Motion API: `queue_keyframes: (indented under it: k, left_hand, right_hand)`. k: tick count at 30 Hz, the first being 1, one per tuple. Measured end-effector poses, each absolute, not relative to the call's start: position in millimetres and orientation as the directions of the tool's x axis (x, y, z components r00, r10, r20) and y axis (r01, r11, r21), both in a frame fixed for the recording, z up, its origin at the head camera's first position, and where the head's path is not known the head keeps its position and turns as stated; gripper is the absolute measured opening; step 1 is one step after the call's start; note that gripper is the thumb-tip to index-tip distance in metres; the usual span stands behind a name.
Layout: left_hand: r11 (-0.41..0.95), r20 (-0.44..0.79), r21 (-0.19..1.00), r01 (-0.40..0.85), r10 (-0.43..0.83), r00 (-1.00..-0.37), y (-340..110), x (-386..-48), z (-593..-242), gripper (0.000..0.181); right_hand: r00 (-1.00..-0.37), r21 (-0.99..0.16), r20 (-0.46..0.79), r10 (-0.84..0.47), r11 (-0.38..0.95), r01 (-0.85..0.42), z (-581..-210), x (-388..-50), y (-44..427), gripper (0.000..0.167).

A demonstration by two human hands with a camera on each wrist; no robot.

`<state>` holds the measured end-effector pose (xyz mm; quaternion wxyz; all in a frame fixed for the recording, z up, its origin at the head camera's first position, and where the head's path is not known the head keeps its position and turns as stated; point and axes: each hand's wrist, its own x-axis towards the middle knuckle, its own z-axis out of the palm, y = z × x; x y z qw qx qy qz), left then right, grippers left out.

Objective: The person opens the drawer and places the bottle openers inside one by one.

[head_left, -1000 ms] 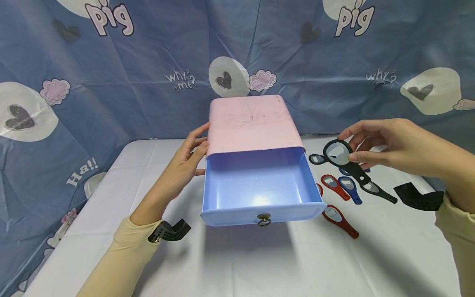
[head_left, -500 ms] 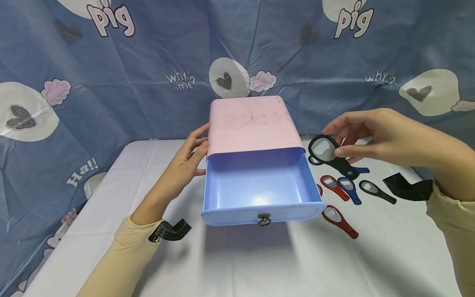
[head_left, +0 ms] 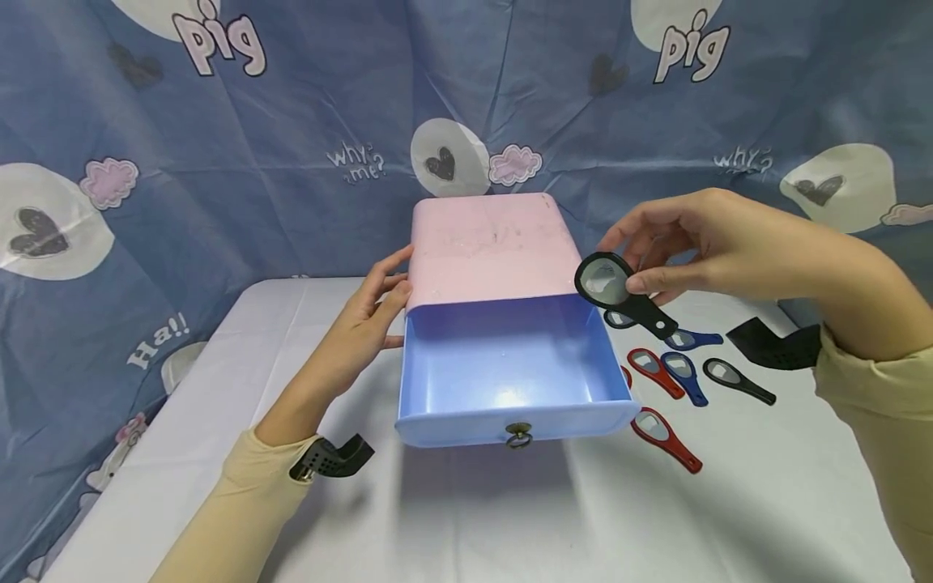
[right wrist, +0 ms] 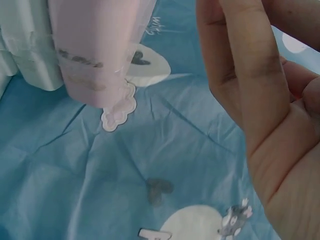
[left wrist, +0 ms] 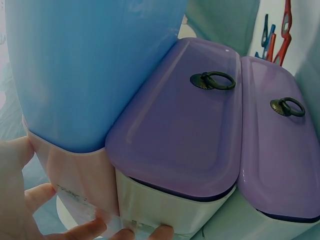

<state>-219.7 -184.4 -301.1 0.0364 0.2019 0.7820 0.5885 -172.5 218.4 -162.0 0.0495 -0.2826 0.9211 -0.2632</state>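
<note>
A small black magnifying glass (head_left: pixel 607 280) is pinched by its lens rim between thumb and fingers of my right hand (head_left: pixel 700 243). It hangs in the air beside the drawer unit's right edge. In the right wrist view the fingers (right wrist: pixel 255 65) show, but the magnifier is out of sight. My left hand (head_left: pixel 364 324) rests with spread fingers against the left side of the pink-topped drawer unit (head_left: pixel 496 247). Its blue drawer (head_left: pixel 503 356) is pulled out and bare inside. The left wrist view shows fingertips (left wrist: pixel 37 195) touching the unit's side.
Several magnifiers lie right of the drawer, among them a red one (head_left: pixel 666 439), a blue one (head_left: pixel 683 376) and a black one (head_left: pixel 738 380). Below the blue drawer, two closed purple drawers (left wrist: pixel 175 120) with ring pulls show in the left wrist view. A patterned blue cloth (head_left: pixel 306 105) hangs behind.
My right hand has carried the black magnifying glass left and slightly up, from above the loose magnifiers to the drawer unit's edge. The left hand has stayed on the unit.
</note>
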Motion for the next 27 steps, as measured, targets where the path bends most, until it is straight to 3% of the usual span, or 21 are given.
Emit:
queue_keyframes:
  k: [13, 27]
  left_hand:
    - [0.212, 0.199, 0.934, 0.286, 0.357, -0.913, -184, -219, -302, 0.056]
    - [0.206, 0.195, 0.937, 0.283, 0.364, -0.911, -184, -220, -300, 0.056]
  right_hand:
    - [-0.777, -0.533, -0.076, -0.625, 0.684, -0.498, -141, -181, 163, 0.038]
    - [-0.675, -0.44, -0.185, -0.714, 0.674, -0.593, -142, -186, 108, 0.032]
